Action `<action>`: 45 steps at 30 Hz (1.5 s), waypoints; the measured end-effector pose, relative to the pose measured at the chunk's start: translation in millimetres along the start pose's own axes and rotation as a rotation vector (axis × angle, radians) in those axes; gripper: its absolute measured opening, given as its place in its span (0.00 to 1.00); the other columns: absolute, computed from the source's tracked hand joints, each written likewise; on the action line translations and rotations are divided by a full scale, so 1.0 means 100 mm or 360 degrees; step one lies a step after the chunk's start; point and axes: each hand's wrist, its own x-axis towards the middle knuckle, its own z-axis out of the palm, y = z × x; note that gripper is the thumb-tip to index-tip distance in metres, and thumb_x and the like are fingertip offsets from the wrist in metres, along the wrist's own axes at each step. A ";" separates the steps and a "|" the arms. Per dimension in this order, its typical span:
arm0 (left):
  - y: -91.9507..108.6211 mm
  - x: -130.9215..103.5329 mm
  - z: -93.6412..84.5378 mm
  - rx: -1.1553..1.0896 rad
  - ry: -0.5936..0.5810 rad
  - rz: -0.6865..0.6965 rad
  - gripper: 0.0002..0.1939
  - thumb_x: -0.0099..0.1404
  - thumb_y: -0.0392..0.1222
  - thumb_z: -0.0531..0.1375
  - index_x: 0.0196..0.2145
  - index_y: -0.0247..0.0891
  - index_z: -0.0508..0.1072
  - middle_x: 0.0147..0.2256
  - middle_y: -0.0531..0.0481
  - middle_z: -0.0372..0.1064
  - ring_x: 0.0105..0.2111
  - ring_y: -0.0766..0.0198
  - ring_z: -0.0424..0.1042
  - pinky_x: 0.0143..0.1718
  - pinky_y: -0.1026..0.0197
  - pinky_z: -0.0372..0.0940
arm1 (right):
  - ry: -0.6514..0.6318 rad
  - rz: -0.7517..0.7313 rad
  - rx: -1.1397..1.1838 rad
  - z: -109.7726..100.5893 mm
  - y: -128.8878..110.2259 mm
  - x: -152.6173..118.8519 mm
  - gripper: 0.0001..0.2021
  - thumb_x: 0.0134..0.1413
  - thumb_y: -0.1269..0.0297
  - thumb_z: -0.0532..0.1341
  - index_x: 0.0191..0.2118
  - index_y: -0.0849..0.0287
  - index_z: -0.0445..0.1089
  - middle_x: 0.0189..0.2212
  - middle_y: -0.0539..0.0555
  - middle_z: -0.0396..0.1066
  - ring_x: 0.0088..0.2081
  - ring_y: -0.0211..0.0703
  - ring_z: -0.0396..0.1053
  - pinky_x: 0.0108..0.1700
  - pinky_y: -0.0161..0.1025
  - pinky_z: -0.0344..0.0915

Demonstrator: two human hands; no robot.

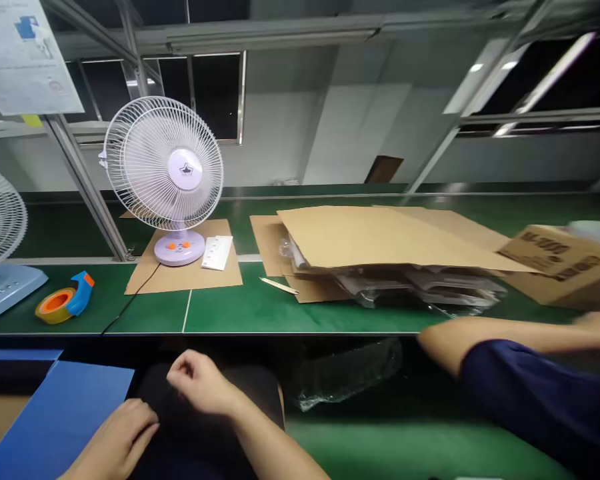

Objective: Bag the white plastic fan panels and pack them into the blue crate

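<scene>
Resting my left hand [123, 437] flat and my loosely curled, empty right hand [200, 383] on the near black cloth [180, 427], I judge packing barely begun; the far white-and-lilac table fan [166, 175] stands unboxed on cardboard.

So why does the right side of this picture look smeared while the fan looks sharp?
In the head view, the white fan and tape dispenser are fairly crisp. The printed carton and the other person's arm at right are streaked, which looks like motion blur. The ceiling lights glare into long smears, and the wearer's left hand and right hand lie in dimmer shade.
</scene>
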 end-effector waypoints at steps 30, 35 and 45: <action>-0.80 1.92 -0.10 -0.0017 0.0515 -0.0127 0.15 0.81 0.41 0.54 0.36 0.40 0.76 0.29 0.51 0.70 0.32 0.60 0.68 0.39 0.55 0.63 | 0.2253 -0.0465 -0.0015 -3.11 -1.10 0.80 0.13 0.56 0.65 0.61 0.43 0.52 0.56 0.26 0.53 0.72 0.30 0.57 0.81 0.29 0.47 0.81; -0.74 1.89 0.01 0.0252 0.0614 -0.0127 0.13 0.78 0.37 0.54 0.35 0.39 0.73 0.30 0.49 0.69 0.32 0.58 0.66 0.37 0.53 0.59 | 0.1922 -0.0574 -0.0162 -3.10 -1.16 1.43 0.18 0.59 0.59 0.61 0.48 0.52 0.51 0.27 0.50 0.72 0.31 0.56 0.82 0.32 0.46 0.82; -0.75 1.92 0.07 0.0209 0.0729 -0.0230 0.09 0.74 0.35 0.56 0.33 0.40 0.71 0.29 0.49 0.69 0.31 0.58 0.67 0.37 0.53 0.58 | 0.1505 -0.0200 -0.0028 -2.87 -0.91 2.89 0.13 0.71 0.58 0.61 0.52 0.56 0.61 0.31 0.47 0.71 0.29 0.45 0.79 0.29 0.38 0.79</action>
